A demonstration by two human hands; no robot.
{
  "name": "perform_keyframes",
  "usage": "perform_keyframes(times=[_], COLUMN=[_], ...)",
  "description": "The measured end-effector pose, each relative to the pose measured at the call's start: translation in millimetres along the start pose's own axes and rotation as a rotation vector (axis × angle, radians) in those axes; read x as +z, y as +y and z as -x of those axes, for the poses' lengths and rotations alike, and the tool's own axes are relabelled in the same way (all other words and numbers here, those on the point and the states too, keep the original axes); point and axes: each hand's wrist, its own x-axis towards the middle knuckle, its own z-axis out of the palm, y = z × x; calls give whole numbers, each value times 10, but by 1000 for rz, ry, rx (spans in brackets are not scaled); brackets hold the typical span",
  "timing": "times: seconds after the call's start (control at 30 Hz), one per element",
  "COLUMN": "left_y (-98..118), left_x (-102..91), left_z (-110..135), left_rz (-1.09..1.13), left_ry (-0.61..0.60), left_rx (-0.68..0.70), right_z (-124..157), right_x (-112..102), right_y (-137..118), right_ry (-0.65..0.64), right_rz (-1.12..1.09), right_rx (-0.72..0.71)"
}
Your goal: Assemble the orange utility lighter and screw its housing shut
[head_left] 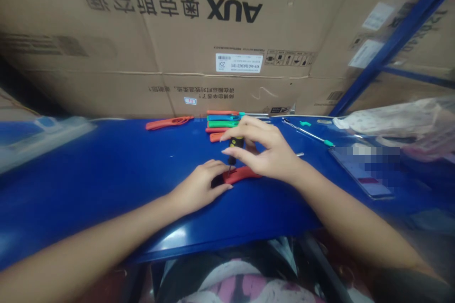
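Warehouse: stacked cartons, blue racking

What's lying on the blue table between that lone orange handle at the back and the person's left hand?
Nothing: in the head view the blue table between the orange handle and the left hand is bare.

At the middle of the bench, our left hand lay on a handle; our right hand held a screwdriver upright on it; stacked handles lay behind, near the rear edge.
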Motion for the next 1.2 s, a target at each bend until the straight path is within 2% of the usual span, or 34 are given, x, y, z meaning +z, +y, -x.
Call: perform_keyframes(times=[0.1, 0.33, 0.57, 0.73, 0.83, 0.93, 1.0, 1.07, 1.13, 1.2], left_y=[12, 31, 34, 29, 34, 32, 25, 14, 1, -14], left_x=[-6, -24, -1, 3, -10, -28, -41, -57, -73, -85], left_z=[1, -2, 11, 12, 14, 15, 13, 7, -1, -9], left_rz=[0, -21, -8, -1, 12, 17, 1, -30, -61, -74], left_ry=[6, 21, 5, 3, -9, -26, -26, -33, -42, -43], left_rx=[-8, 5, -29, -52, -62, -58, -64, -81, -95, -103], right_z=[1, 1, -27, -38, -51, -44, 0, 86, 198, 307], right_x=[53, 47, 69, 6, -143, -416, -649, -883, -1079, -1207], right_y=[-4, -76, -71, -91, -93, 0, 148, 357, 590, 798], right_ry=[68, -107, -8, -36, 9, 223, 374, 469, 480, 440], right_rz=[107, -158, 17, 66, -49, -90, 59, 296, 524, 704], right_rx=[-30, 104, 74, 56, 156, 283, 323, 365, 456, 622])
